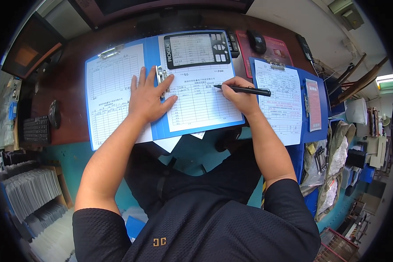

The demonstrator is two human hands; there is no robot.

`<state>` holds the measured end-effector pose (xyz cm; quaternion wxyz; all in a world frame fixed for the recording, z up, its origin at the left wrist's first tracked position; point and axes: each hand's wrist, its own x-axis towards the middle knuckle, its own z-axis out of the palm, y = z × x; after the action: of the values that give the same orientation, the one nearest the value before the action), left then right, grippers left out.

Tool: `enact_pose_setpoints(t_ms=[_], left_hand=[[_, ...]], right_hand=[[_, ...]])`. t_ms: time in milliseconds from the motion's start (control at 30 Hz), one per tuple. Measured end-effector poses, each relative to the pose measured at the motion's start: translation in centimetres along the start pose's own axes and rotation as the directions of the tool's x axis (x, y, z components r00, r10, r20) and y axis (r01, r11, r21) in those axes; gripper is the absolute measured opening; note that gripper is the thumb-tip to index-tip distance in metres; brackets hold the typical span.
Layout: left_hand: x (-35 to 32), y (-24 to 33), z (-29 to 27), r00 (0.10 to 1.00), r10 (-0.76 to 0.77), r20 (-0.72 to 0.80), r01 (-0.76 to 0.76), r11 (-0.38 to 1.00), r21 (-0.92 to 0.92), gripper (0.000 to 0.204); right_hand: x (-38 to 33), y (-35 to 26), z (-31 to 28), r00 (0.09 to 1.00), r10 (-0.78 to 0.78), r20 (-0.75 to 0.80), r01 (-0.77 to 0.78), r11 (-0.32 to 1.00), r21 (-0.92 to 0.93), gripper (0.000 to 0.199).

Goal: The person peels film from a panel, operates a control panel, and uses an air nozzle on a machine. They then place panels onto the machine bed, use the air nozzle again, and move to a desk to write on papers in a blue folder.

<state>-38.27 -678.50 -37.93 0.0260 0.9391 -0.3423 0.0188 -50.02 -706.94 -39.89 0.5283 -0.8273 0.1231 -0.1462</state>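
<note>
A blue folder (162, 123) lies spread on the desk, with filled-in printed forms under metal clips on both halves. My left hand (147, 97) rests flat with fingers spread across the folder's middle, its fingertips by the clip (162, 75) of the right-hand form. My right hand (241, 97) grips a black pen (254, 91), the tip at the upper right of the ruled form (201, 107), in the table rows. A black-framed panel (172, 64) with grey keys lies over the upper part of this form, with handwritten rows showing within its frame.
To the right, another clipboard with a form (280, 102) lies next to a blue board with a pink slip (313, 105). A mouse (256, 42) sits on a red mat (285, 53). A keyboard (36, 129) is at the left, a monitor (32, 50) behind it.
</note>
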Motion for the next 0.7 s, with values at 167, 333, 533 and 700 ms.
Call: enact_pose_setpoints(t_ms=[167, 333, 533, 700], left_hand=[[-0.13, -0.17, 0.05, 1.000, 0.001, -0.005, -0.001, 1.000, 0.000, 0.058], [0.05, 0.02, -0.03, 1.000, 0.009, -0.008, -0.009, 1.000, 0.006, 0.057], [-0.04, 0.03, -0.11, 1.000, -0.003, 0.004, 0.003, 1.000, 0.007, 0.057], [0.03, 0.06, 0.10, 1.000, 0.001, -0.006, -0.001, 1.000, 0.005, 0.057]], right_hand=[[0.04, -0.67, 0.20, 0.998, -0.069, 0.001, 0.068, 0.995, -0.078, 0.018], [-0.09, -0.08, 0.01, 0.993, -0.115, 0.021, 0.116, 0.989, -0.095, 0.017], [-0.09, -0.10, 0.12, 0.998, -0.064, -0.023, 0.063, 0.996, -0.062, 0.017], [-0.13, 0.01, -0.07, 0.998, -0.059, -0.011, 0.058, 0.994, -0.093, 0.017]])
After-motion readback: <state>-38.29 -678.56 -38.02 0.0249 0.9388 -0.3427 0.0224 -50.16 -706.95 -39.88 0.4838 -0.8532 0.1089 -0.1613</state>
